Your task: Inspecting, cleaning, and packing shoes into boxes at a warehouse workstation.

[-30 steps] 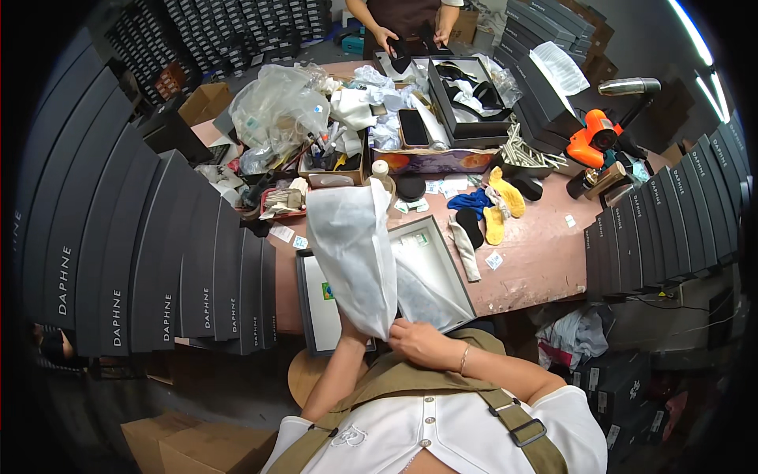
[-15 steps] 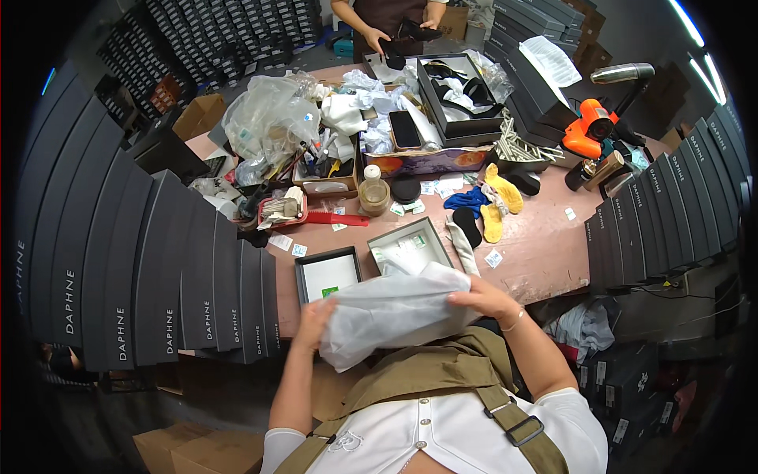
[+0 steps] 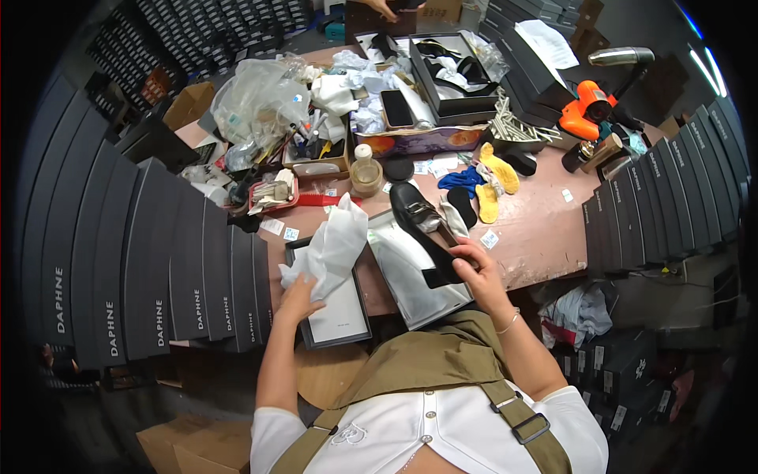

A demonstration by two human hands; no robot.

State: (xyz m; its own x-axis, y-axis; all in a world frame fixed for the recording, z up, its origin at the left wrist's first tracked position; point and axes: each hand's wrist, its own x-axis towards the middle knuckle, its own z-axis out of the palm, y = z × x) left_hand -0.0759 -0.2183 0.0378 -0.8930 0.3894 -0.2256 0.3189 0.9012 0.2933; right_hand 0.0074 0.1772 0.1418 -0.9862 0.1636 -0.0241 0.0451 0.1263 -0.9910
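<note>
My right hand (image 3: 480, 272) is closed on the heel end of a black loafer (image 3: 416, 212) with a metal trim. Its toe points away from me and it is tilted above an open grey shoebox (image 3: 433, 317). Inside that box lies white translucent wrapping (image 3: 407, 272). On the left, my left hand (image 3: 297, 300) grips the lower end of a crumpled white sheet of wrapping (image 3: 333, 241). The sheet hangs over a dark-edged box lid (image 3: 341, 343) with a white inside, hiding its far part.
Stacked dark shoeboxes (image 3: 142, 261) flank the left side, and more (image 3: 655, 197) stand on the right. Beyond the boxes are a glass jar (image 3: 367, 172), a red-handled brush (image 3: 320, 200), yellow cloth pieces (image 3: 491, 189) and an orange heat gun (image 3: 583, 110). A co-worker's hand (image 3: 385, 8) shows at the far edge.
Both hands were on the white wrapping in front of me. Now my left hand has carried a white sheet leftward, and my right holds the black loafer. The shoebox and lid sit nearer me.
</note>
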